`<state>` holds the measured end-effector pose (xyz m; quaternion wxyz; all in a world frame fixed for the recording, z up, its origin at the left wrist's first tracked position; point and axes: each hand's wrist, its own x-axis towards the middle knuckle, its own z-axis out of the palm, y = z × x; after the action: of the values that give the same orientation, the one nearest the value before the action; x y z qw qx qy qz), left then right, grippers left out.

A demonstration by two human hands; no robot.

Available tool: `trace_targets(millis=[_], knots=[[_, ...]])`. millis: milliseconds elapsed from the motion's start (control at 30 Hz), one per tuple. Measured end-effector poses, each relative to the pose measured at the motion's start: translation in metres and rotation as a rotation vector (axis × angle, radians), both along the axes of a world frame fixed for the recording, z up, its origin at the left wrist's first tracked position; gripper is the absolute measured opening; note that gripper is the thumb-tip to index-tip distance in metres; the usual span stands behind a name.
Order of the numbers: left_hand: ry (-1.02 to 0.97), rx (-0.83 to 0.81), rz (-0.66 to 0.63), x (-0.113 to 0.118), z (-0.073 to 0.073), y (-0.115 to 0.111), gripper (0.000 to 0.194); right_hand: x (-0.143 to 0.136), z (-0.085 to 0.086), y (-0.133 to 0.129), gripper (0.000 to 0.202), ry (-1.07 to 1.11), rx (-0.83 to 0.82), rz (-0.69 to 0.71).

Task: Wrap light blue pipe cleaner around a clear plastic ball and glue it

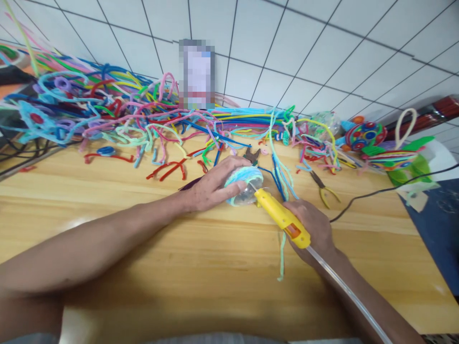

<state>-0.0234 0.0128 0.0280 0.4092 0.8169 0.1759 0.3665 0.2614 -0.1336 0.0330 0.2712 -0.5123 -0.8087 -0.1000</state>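
Note:
My left hand (218,184) is closed around a clear round ball (247,196), steadying it on the wooden table. Light blue and pale green pipe cleaners (244,175) wrap the ball's upper part, while its lower part is bare and see-through. In my right hand (311,224) is a yellow hot glue gun (281,217), its nozzle at the ball's right side, touching or very near it. A long clear glue stick (347,289) sticks out of the gun's back end. A pale green pipe cleaner (281,258) hangs down by my right hand.
Many coloured pipe cleaners (136,110) lie heaped along the tiled wall. Yellow-handled pliers (324,188) rest at right, and dark-jawed pliers (252,155) lie behind the ball. A black cord (376,191) runs right. Decorated balls (366,135) and a blurred upright panel (197,74) stand behind.

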Motion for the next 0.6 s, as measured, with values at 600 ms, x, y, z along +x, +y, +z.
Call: trace_targets(millis=[600], knots=[[0.006,0.011,-0.005,-0.001,0.002,-0.001,0.044,0.011,0.011,-0.003,0.020,-0.075,-0.186,-0.043]])
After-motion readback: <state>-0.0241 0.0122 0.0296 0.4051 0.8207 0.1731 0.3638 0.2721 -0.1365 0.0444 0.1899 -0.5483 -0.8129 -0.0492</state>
